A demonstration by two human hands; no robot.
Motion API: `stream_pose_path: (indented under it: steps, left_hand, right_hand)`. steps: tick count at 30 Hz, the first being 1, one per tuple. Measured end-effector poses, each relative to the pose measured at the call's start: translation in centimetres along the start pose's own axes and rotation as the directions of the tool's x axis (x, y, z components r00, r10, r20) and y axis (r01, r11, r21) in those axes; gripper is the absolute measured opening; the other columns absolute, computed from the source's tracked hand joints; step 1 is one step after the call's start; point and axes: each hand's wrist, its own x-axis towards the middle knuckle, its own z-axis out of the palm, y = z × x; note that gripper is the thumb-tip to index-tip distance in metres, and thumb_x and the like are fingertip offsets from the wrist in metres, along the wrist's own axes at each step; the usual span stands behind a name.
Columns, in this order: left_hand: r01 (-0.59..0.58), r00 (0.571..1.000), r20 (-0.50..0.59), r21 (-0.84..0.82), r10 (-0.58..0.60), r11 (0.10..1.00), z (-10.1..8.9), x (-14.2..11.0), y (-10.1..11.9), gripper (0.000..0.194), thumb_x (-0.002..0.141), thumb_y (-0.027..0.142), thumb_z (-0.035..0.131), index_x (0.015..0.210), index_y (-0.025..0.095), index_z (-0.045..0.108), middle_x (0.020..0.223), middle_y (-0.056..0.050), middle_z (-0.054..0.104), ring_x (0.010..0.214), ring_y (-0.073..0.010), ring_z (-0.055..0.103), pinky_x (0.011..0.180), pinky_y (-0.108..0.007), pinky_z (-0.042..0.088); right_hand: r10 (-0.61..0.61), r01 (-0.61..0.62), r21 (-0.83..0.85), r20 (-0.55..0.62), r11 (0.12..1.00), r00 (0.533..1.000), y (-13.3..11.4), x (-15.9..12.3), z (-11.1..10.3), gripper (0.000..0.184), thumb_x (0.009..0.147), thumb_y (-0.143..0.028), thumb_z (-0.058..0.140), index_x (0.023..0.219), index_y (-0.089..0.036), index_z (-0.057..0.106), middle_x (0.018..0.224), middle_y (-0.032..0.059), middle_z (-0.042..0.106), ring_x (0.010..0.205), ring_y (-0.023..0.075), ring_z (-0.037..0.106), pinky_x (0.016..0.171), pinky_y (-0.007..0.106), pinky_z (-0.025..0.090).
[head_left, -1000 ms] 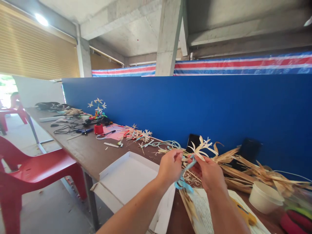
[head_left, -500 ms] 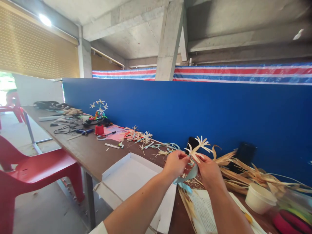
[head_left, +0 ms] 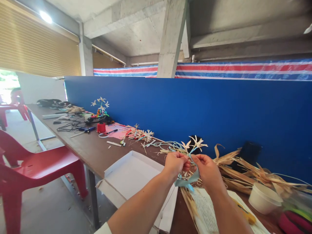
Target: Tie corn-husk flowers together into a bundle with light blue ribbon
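Note:
My left hand (head_left: 175, 163) and my right hand (head_left: 208, 169) are held close together above the table, both pinching the stem of a small pale straw flower (head_left: 195, 143). A light blue ribbon (head_left: 187, 181) hangs from between the two hands and curls below them. The flower's star-shaped petals stick up above my fingers against the blue partition. Under my hands lie dry straw scraps and a sheet of printed paper (head_left: 206, 211).
An open white cardboard box (head_left: 133, 175) sits at the table's near edge, left of my arms. Dried husk leaves (head_left: 246, 172), a white cup (head_left: 261, 196), finished straw flowers (head_left: 141, 133), a red spool (head_left: 100, 127) and cables lie along the brown table. A red plastic chair (head_left: 34, 167) stands to the left.
Both hands have sunk slightly and drawn closer, turning the flower so its petals sit lower and smaller above my fingers. The blue ribbon now hangs in a shorter loop.

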Motion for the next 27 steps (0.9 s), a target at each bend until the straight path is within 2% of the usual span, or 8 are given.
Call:
stream_pose_path:
  steps: [3, 6, 8, 11, 15, 20, 24, 27]
  left_hand:
    - [0.004, 1.000, -0.013, -0.034, -0.004, 0.999, 0.0, 0.1, -0.2, 0.013, 0.074, 0.017, 0.062, 0.065, 0.010, 0.055, 0.051, 0.000, 0.056, 0.039, -0.0048, 0.049, 0.044, -0.017, 0.044]
    - [-0.004, 1.000, -0.017, -0.058, 0.003, 0.998, -0.1, 0.2, -0.4, 0.012, 0.076, 0.013, 0.057, 0.064, 0.010, 0.055, 0.048, 0.001, 0.055, 0.038, -0.0052, 0.048, 0.043, -0.017, 0.044]
    - [-0.010, 1.000, -0.029, -0.062, 0.008, 0.998, -0.3, 0.2, -0.6, 0.012, 0.076, 0.010, 0.055, 0.064, 0.010, 0.055, 0.046, 0.001, 0.054, 0.037, -0.0055, 0.048, 0.042, -0.017, 0.044]
    - [-0.014, 0.998, -0.059, -0.051, 0.011, 0.999, -0.6, 0.3, -0.9, 0.010, 0.074, 0.008, 0.055, 0.065, 0.011, 0.057, 0.045, 0.002, 0.053, 0.037, -0.0056, 0.047, 0.042, -0.017, 0.043]
    - [0.015, 0.998, -0.061, -0.022, -0.016, 1.000, -0.9, 0.2, -1.2, 0.008, 0.075, 0.014, 0.059, 0.067, 0.011, 0.059, 0.047, 0.002, 0.055, 0.041, -0.0061, 0.050, 0.045, -0.018, 0.045]
    - [0.015, 0.999, -0.042, 0.006, -0.015, 1.000, -1.0, -0.1, -1.2, 0.012, 0.075, 0.018, 0.060, 0.065, 0.011, 0.058, 0.051, 0.000, 0.057, 0.044, -0.0073, 0.052, 0.046, -0.019, 0.045]
    - [-0.023, 0.997, -0.068, 0.066, 0.027, 0.998, -1.1, -0.1, -1.6, 0.014, 0.075, 0.018, 0.058, 0.062, 0.012, 0.057, 0.048, 0.001, 0.055, 0.041, -0.0076, 0.049, 0.043, -0.019, 0.041]
    - [-0.082, 0.988, -0.112, 0.179, 0.103, 0.980, -1.5, 0.3, -2.2, 0.014, 0.073, 0.021, 0.059, 0.063, 0.012, 0.060, 0.049, 0.000, 0.057, 0.043, -0.0087, 0.050, 0.045, -0.020, 0.040]
  right_hand:
    - [-0.127, 0.119, -0.138, -0.050, 0.983, 0.991, -0.4, -0.4, 0.1, 0.034, 0.071, -0.049, 0.061, 0.084, -0.018, 0.062, 0.069, 0.0048, 0.067, 0.056, 0.0179, 0.058, 0.053, 0.029, 0.045]
    - [-0.177, 0.174, -0.202, 0.003, 0.964, 0.984, -1.3, -1.0, 0.2, 0.033, 0.075, -0.049, 0.057, 0.087, -0.019, 0.063, 0.079, 0.0055, 0.068, 0.063, 0.0187, 0.060, 0.060, 0.029, 0.045]
    - [-0.150, 0.155, -0.209, 0.042, 0.966, 0.988, -1.8, -1.3, 0.1, 0.034, 0.071, -0.048, 0.061, 0.088, -0.019, 0.065, 0.079, 0.0053, 0.068, 0.063, 0.0190, 0.060, 0.059, 0.029, 0.045]
    - [-0.083, 0.104, -0.236, 0.095, 0.966, 0.992, -1.9, -1.3, -0.1, 0.039, 0.063, -0.046, 0.070, 0.091, -0.020, 0.066, 0.064, 0.0014, 0.064, 0.050, 0.0165, 0.054, 0.050, 0.027, 0.040]
    - [-0.036, 0.080, -0.300, 0.149, 0.951, 0.988, -2.0, -1.1, -0.6, 0.040, 0.061, -0.047, 0.071, 0.091, -0.021, 0.066, 0.052, -0.0026, 0.057, 0.044, 0.0148, 0.048, 0.045, 0.026, 0.035]
    - [-0.164, 0.237, -0.433, 0.199, 0.870, 0.966, -3.3, -1.5, -0.5, 0.028, 0.066, -0.037, 0.066, 0.088, -0.021, 0.063, 0.070, 0.0009, 0.062, 0.048, 0.0133, 0.049, 0.052, 0.028, 0.039]
    - [-0.269, 0.377, -0.512, 0.273, 0.772, 0.923, -3.8, -1.7, -0.2, 0.027, 0.067, -0.033, 0.062, 0.092, -0.022, 0.058, 0.091, 0.0043, 0.061, 0.057, 0.0137, 0.051, 0.057, 0.029, 0.040]
    - [-0.248, 0.366, -0.511, 0.286, 0.778, 0.925, -3.5, -1.6, -0.1, 0.029, 0.066, -0.036, 0.063, 0.090, -0.021, 0.056, 0.092, 0.0041, 0.060, 0.062, 0.0151, 0.053, 0.060, 0.029, 0.041]
